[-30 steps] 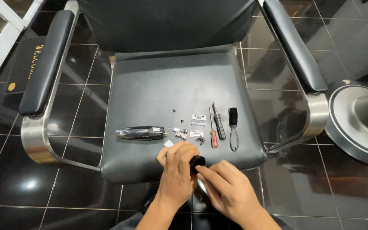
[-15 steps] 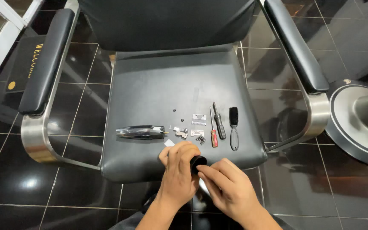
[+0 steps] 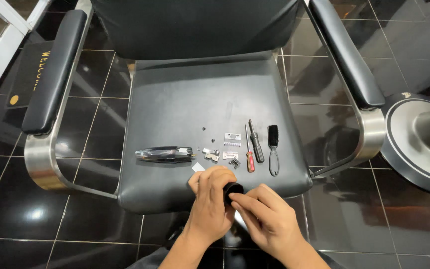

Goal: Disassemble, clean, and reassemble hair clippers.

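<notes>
Bare hands (image 3: 212,199), no sleeves

Almost no change is seen across the three moments. The left hand (image 3: 210,197) and right hand (image 3: 262,214) are kept closed together around the small black round part (image 3: 233,190) at the front edge of the black leather chair seat (image 3: 175,104); only a very slight shift of the fingers can be made out.

seat rear (image 3: 185,94) open, small parts (image 3: 225,149) ahead
</notes>
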